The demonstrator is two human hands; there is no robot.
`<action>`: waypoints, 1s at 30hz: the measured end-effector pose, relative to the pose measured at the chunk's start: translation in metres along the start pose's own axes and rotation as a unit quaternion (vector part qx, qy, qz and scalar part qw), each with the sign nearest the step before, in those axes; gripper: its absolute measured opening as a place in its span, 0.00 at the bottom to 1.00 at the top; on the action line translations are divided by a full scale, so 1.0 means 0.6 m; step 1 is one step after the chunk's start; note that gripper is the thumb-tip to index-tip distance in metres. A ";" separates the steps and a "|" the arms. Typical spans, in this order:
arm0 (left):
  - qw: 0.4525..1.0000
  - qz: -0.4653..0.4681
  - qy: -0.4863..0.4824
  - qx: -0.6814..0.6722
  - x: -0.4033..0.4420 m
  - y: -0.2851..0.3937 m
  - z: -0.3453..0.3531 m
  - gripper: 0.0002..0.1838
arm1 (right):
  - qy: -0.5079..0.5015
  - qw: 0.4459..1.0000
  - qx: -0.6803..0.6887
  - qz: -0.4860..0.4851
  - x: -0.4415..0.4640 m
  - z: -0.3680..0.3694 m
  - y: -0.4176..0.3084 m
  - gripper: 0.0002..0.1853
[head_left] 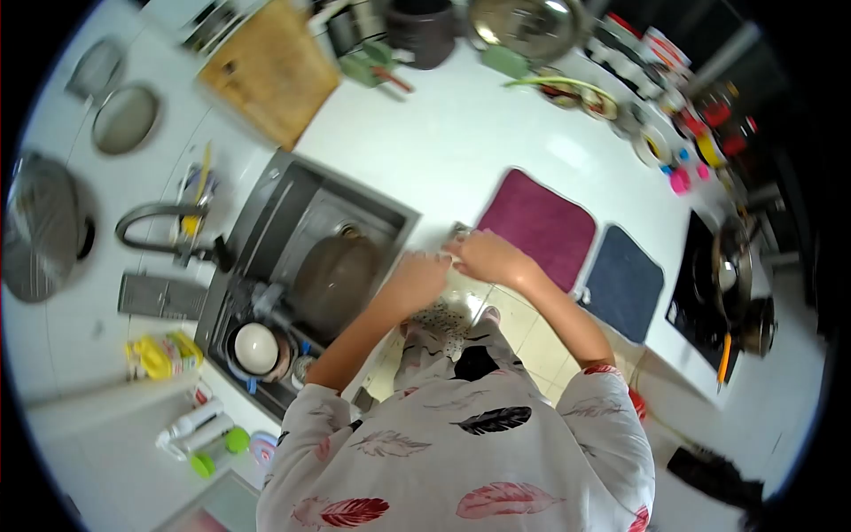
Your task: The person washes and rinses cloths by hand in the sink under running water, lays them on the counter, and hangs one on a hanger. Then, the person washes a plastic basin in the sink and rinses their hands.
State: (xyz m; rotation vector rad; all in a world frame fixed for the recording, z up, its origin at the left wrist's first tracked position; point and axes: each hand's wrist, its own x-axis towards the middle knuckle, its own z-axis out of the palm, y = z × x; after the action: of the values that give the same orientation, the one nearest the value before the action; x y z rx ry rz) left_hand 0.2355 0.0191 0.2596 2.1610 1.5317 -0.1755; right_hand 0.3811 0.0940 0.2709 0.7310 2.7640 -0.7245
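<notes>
Both my hands are together over the front edge of the white counter [399,133], between the sink [328,266] and a maroon mat [541,226]. My left hand [421,279] is near the sink's right rim, its fingers bent toward the other hand. Beside it, my right hand [487,257] has curled fingers near a small greyish item [461,230] at the counter edge. A pale, speckled cloth-like thing [448,315] hangs below the hands. Blur hides what exactly the fingers hold.
A faucet [164,213] rises behind the sink, with stacked bowls [256,348] at its near end. A dark blue mat [620,284] and a stove [705,297] are at the right. A cutting board [270,71] leans at the back left.
</notes>
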 end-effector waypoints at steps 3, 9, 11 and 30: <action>0.992 0.116 -0.051 0.014 0.057 0.107 0.029 0.17 | 0.043 0.994 0.060 0.086 -0.132 0.037 0.032 0.12; 0.928 0.326 -0.181 0.031 0.189 0.353 0.119 0.13 | 0.109 0.930 0.116 0.331 -0.402 0.180 0.099 0.12; 0.898 0.391 -0.202 0.024 0.236 0.427 0.181 0.10 | 0.121 0.886 0.176 0.411 -0.476 0.221 0.110 0.14; 0.690 0.632 -0.345 0.073 0.305 1.048 0.527 0.17 | 0.474 0.354 0.304 0.747 -0.996 0.692 0.116 0.25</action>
State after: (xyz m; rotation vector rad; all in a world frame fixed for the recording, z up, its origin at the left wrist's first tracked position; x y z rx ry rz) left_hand 0.9317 -0.1291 0.1090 2.3264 -0.5228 -0.5328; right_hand 0.9545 -0.3093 0.0634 3.6541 0.4584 -0.7127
